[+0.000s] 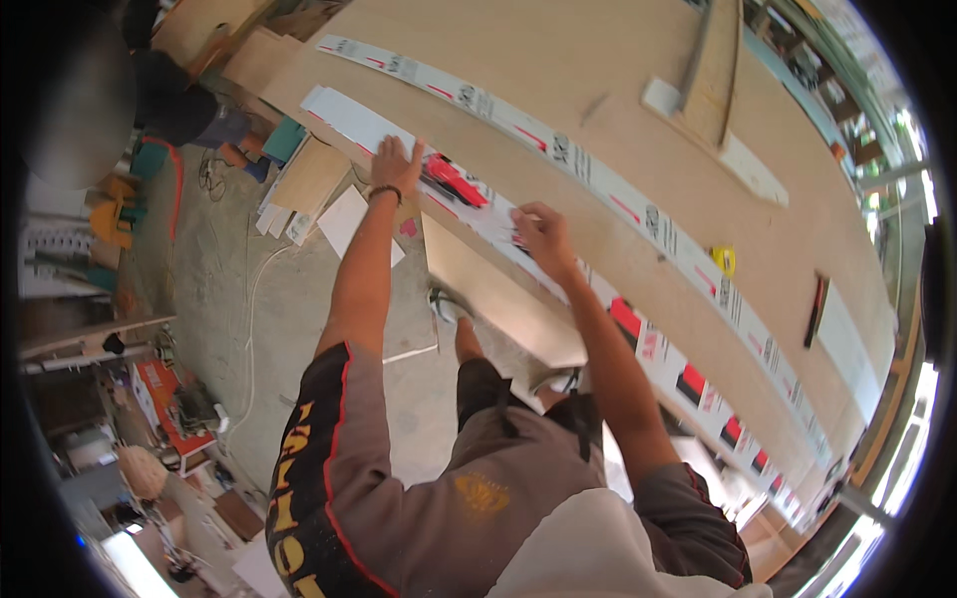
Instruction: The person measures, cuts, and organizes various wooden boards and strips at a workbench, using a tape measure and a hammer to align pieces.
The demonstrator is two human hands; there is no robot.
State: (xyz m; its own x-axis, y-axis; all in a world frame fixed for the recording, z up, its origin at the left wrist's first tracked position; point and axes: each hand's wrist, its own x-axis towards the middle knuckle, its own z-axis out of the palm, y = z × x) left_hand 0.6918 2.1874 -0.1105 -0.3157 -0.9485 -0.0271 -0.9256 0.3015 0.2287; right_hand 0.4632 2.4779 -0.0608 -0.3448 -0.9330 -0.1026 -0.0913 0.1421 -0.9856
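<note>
A long white strip (351, 122) with red and black patches lies along the near edge of the large tan board. My left hand (397, 167) rests on it near its far left end, palm down with the fingers spread. Just right of that hand is a red-and-black shape (454, 181); whether it is printed or a separate thing I cannot tell. My right hand (543, 239) is over the same strip, farther right, its fingers curled into a pinch. Whatever they hold, if anything, is hidden.
Another long white printed strip (488, 108) runs across the tan board (608, 110). On it also lie a yellow tape measure (723, 261), a dark slim tool (816, 309) and wooden pieces (713, 80). Offcuts (309, 184) sit on the floor at left, near another person (179, 105).
</note>
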